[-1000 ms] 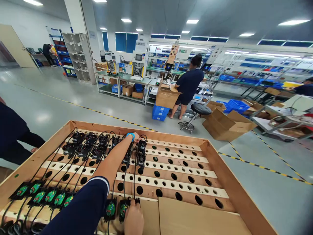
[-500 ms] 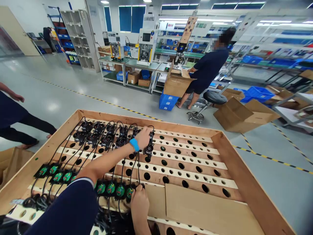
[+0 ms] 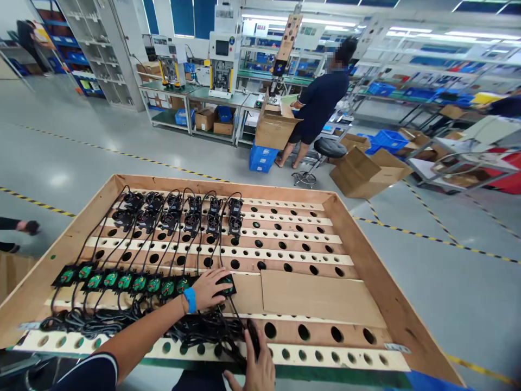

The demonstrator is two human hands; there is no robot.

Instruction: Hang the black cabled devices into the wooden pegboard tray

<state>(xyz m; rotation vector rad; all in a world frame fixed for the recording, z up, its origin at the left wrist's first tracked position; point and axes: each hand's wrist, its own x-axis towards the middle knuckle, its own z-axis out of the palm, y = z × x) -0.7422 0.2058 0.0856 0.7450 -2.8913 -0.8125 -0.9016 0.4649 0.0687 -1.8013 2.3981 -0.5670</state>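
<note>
Wooden tray (image 3: 366, 271) stands on grey factory floor (image 3: 448, 304).

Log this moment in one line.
left hand: flat on end module | right hand: at cable bundle

You wear a bright blue wristband (image 3: 189, 299) just behind your bare left hand (image 3: 209, 289), and a dark navy short sleeve (image 3: 87, 374) edged with a thin white stripe. Your right hand (image 3: 257, 368) is bare.
</note>
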